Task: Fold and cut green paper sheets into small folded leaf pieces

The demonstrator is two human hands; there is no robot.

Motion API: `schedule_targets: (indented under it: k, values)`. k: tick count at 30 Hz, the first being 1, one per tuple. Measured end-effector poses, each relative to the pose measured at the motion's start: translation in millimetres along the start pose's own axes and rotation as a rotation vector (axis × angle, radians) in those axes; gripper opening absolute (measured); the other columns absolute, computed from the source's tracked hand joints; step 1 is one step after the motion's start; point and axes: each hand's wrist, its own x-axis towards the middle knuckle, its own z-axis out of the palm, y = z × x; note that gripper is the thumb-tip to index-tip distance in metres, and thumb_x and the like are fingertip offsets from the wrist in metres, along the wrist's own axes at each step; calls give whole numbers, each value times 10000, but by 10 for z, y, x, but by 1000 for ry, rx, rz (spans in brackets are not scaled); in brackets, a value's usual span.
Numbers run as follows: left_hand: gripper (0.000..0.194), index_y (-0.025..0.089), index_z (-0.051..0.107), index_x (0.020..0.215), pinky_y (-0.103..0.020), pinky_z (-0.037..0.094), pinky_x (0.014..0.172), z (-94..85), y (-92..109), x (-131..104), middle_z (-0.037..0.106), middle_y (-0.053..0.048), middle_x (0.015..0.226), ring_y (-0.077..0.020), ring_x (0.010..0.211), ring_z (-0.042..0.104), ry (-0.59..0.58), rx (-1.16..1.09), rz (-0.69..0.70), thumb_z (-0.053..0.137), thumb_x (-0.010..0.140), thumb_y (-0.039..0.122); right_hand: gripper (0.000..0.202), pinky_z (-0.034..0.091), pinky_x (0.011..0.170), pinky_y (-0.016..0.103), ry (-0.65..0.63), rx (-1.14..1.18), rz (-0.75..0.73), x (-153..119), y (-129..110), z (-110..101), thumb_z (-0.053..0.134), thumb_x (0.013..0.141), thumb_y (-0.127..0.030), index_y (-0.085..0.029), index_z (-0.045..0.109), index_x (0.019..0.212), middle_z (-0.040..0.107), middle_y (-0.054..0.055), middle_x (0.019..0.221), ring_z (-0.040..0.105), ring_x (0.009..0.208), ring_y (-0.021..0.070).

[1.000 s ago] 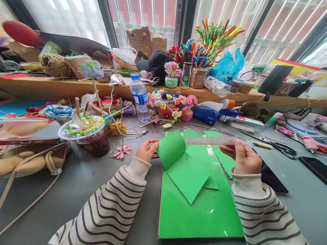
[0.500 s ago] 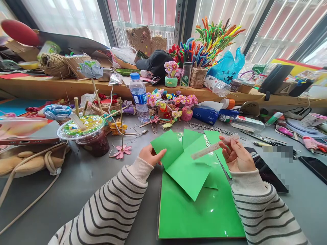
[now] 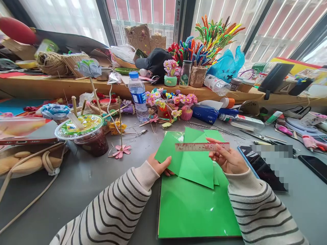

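My left hand (image 3: 161, 164) pinches the left edge of a creased green paper sheet (image 3: 195, 166), thumb on top and fingers beneath. Between the thumb and fingers of my right hand (image 3: 227, 156) is a clear ruler (image 3: 191, 146) with a reddish pattern. It lies level across the upper part of the creased sheet; whether it touches the paper I cannot tell. Other green paper pieces (image 3: 192, 134) lie behind. Under all this is a larger green sheet in a glossy plastic sleeve (image 3: 196, 217).
A lidded drink cup (image 3: 92, 143) and a pink paper flower (image 3: 120, 151) stand to the left. Behind are a water bottle (image 3: 139, 98), crochet flowers (image 3: 187, 102) and a blue tissue pack (image 3: 205, 113). On the right lie a tablet (image 3: 263, 168) and a phone (image 3: 313, 166).
The ruler has swung from a slant to level and shifted left over the sheet. My left hand has moved slightly right and down, and the creased sheet has turned with it.
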Motion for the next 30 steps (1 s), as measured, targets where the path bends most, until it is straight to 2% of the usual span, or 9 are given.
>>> schedule_targets:
  k: [6,8,10,12,14,16,19,25,30]
  values:
    - [284,110,428,835,-244,469,375,-9,-49,37,563,5,411,-163,388,561,11,-15,-19,534,645,291,405,326,325,151,3,-370,5,97,132,-9,574,634,-333,-142,387,939,484,-74,390,447,332,62]
    - [282,111,427,833,-242,467,373,-9,-56,39,565,6,418,-167,397,565,23,-22,-37,541,638,280,424,341,320,169,-9,-506,15,139,226,14,561,632,-362,-136,366,934,476,-72,419,451,331,73]
    - [275,116,429,829,-235,462,368,-6,-55,36,564,10,422,-163,394,564,38,-31,-47,547,633,269,474,386,339,205,0,-627,6,166,326,39,562,613,-390,-141,357,960,513,-29,580,480,375,83]
    - [260,119,435,824,-227,456,359,0,-51,30,558,14,417,-153,379,555,50,-42,-36,543,635,262,567,443,394,259,39,-785,-71,169,401,54,579,584,-410,-152,341,1030,503,65,857,518,478,101]
    - [248,115,445,817,-226,453,354,8,-50,25,551,15,406,-147,365,546,59,-45,-21,536,639,262,643,479,485,315,5,-974,-179,146,434,56,583,572,-433,-147,335,1092,420,138,1041,541,656,160]
    - [249,109,452,814,-231,452,352,14,-55,23,549,12,403,-148,360,542,68,-39,-15,534,640,266,701,466,648,388,-130,-1165,-283,110,439,51,582,554,-471,-126,358,1121,396,170,1113,491,879,239]
    - [254,102,458,813,-235,449,350,16,-71,26,552,6,409,-153,366,545,76,-38,-9,536,636,267,831,305,869,465,-331,-1385,-362,63,449,42,570,503,-554,-93,362,1162,371,179,1193,317,1096,298]
    - [215,102,466,782,-242,452,361,13,-85,30,555,-5,406,-160,376,551,87,-29,-25,522,646,260,883,138,951,468,-434,-1494,-339,37,513,64,449,580,-610,-86,207,1247,196,143,1296,144,1186,258]
    - [187,105,462,767,-229,449,353,16,-76,28,548,-1,392,-151,362,543,89,-29,-29,510,649,242,837,142,957,448,-451,-1433,-361,49,509,101,465,595,-583,-88,243,1232,220,140,1290,177,1183,229]
